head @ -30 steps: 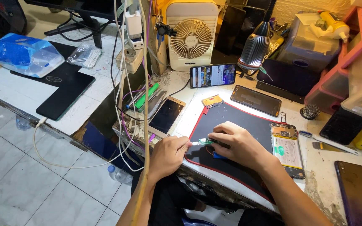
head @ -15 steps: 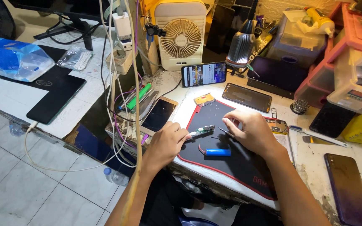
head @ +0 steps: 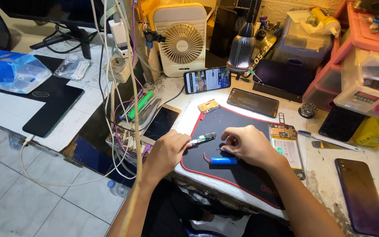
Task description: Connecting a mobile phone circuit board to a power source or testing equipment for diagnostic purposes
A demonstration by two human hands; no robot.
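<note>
My left hand [head: 168, 151] pinches a small green circuit board [head: 205, 138] by its end, holding it just over the black work mat [head: 242, 175]. Apart from it, my right hand [head: 248, 145] rests on the mat with fingers curled, fingertips near a thin wire. That wire runs to a blue cylindrical battery cell [head: 223, 161], which lies on the mat just below my right hand. Whether the fingers grip the wire is unclear.
An opened phone body [head: 286, 142] lies right of the mat, a lit phone [head: 207, 80] and a dark phone [head: 253, 102] behind it. A white fan [head: 184, 41], a lamp [head: 242, 48] and storage boxes [head: 365, 83] stand at the back. Cables [head: 123, 109] hang left; another phone [head: 362, 195] lies at right.
The blue cell came into sight on the mat as my right hand lifted off it. My left hand has kept hold of the small board throughout while the view shifted.
</note>
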